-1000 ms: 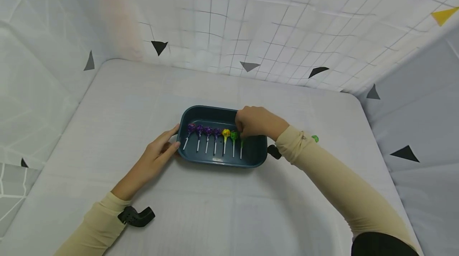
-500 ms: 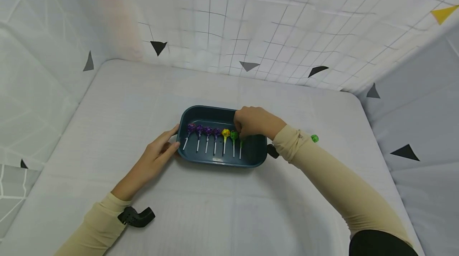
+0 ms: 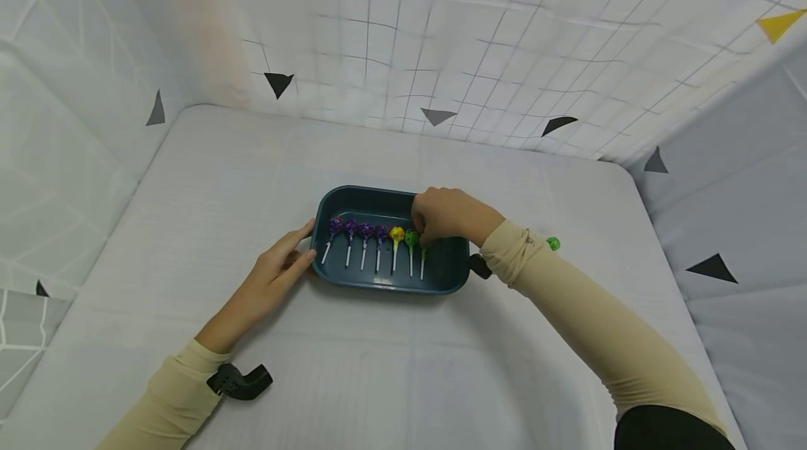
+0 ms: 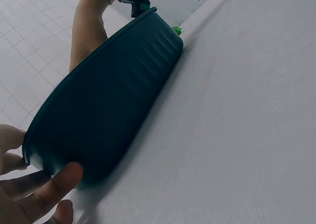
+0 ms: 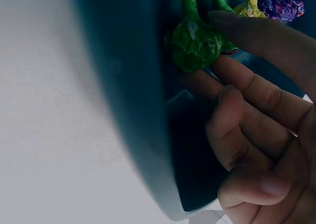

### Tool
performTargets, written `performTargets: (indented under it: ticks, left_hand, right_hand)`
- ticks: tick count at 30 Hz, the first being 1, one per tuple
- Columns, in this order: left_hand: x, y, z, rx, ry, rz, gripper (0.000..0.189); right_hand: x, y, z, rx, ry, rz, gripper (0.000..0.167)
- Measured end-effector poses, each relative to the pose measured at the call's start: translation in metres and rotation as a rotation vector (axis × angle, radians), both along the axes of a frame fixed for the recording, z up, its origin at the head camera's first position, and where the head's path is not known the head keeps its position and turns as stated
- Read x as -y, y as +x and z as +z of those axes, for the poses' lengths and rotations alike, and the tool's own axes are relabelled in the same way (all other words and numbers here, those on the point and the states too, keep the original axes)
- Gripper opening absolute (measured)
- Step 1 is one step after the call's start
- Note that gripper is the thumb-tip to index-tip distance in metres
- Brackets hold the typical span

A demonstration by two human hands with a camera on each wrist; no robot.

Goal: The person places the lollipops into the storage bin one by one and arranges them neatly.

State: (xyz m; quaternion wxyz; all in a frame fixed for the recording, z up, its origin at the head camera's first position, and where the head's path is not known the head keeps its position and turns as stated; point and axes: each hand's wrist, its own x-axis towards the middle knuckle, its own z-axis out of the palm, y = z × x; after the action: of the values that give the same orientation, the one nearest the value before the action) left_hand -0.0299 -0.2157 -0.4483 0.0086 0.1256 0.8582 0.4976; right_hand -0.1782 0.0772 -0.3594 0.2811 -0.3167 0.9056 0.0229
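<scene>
A dark teal tray holds a row of lollipops with white sticks. From left to right lie several purple lollipops, a yellow lollipop, a green lollipop and a second green lollipop at the right end. My right hand reaches in over the tray's right part, pinching that last green lollipop at its wrapped head; its stick shows below the hand. At the tray's left end, my left hand rests against the outer wall, fingers and thumb extended, as the left wrist view shows too.
Another green lollipop lies on the white-covered table right of the tray, partly hidden behind the right sleeve. White fabric walls with black, grey and yellow triangles close off the back and sides.
My right hand has shifted very slightly left between the oldest frame and now. The left hand, tray and lollipops look the same.
</scene>
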Motion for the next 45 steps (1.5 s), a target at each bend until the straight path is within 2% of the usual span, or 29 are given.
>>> performTargets:
  ticks: [8,27,38,45]
  left_hand:
    - [0.000,0.000,0.000,0.004,0.002,0.003,0.058]
    - [-0.001,0.000,0.000,-0.009,0.008,-0.004,0.058]
    - [-0.002,0.000,0.000,-0.014,0.011,-0.007,0.057]
    - [-0.002,0.001,0.001,-0.018,0.018,-0.005,0.057]
  right_hand:
    - [-0.002,0.001,0.002,0.012,-0.019,-0.015,0.017]
    - [-0.033,0.004,0.023,0.008,-0.120,-0.052,0.033]
    - [-0.069,0.007,0.042,-0.047,-0.166,-0.113,0.029]
    - [-0.102,0.009,0.046,-0.083,-0.226,-0.157,0.027]
